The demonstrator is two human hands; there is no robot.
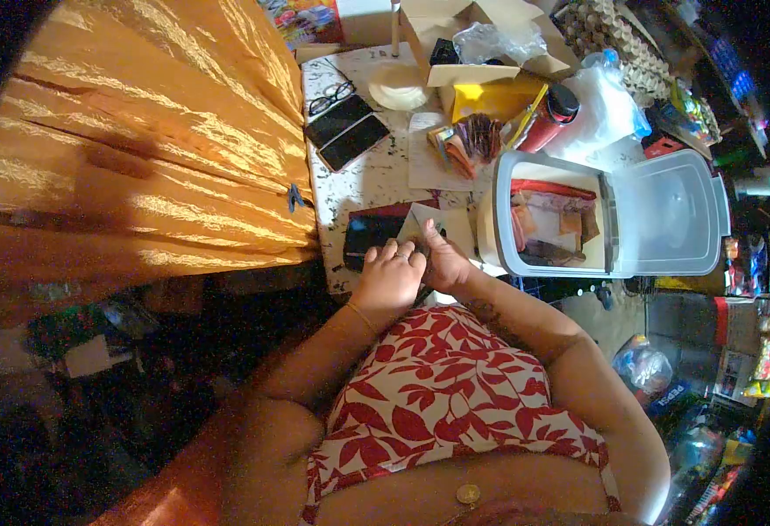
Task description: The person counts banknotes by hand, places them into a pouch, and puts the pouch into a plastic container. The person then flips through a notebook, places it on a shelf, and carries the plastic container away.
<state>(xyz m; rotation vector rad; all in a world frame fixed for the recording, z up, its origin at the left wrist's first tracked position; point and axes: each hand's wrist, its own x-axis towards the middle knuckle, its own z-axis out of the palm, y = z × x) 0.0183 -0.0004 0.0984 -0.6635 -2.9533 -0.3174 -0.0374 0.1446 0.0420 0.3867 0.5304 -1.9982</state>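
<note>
Both hands meet at the near edge of the table. My right hand (445, 265) is closed, its thumb pointing up along a greyish-white piece of paper (415, 218). Beside it, my left hand (389, 282) has its fingers curled against the lower edge of that paper; the fingertips are hidden. Behind the hands lies a dark, glossy flat item (369, 238) with a dark red edge, whose kind I cannot make out. A lidded plastic bin (506, 255) stands open to the right, with red and orange-brown pieces inside.
Two dark phone-like devices (350, 131) and eyeglasses (332, 98) lie at the back left. Farther back are a cardboard box (488, 77), a red bottle with a black cap (542, 129) and colourful packets (470, 145). An orange curtain (166, 131) hangs along the left.
</note>
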